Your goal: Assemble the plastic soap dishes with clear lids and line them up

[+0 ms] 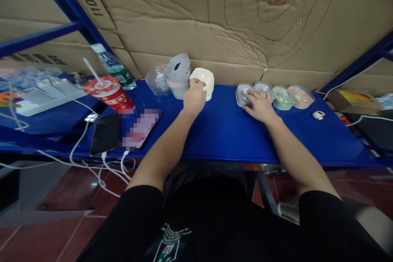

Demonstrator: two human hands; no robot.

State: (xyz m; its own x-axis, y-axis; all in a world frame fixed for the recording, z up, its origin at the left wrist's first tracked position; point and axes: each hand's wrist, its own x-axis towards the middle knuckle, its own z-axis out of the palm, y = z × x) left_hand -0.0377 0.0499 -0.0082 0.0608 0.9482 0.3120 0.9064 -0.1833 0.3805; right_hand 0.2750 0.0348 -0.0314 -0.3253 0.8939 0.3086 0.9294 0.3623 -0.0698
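My left hand (195, 98) is closed on the near rim of a stack of cream plastic bowls (208, 80). Left of it stands a taller stack of bowls in grey and pink (179, 84), topped by a grey piece with a dark opening. Clear round lids or bowls (158, 80) lie beside that. My right hand (260, 105) rests with fingers spread on two grey containers with clear covers, the left one (242, 97) and the right one (263, 87). A green container (283, 97) and a pink container (301, 96) sit just right of them.
On the left of the blue shelf (227, 131) stand a red paper cup (110, 94) with a straw and a plastic bottle (118, 69). Two phones with white cables lie in front. A small white case (318, 115) lies at right. Cardboard (172, 16) backs the shelf.
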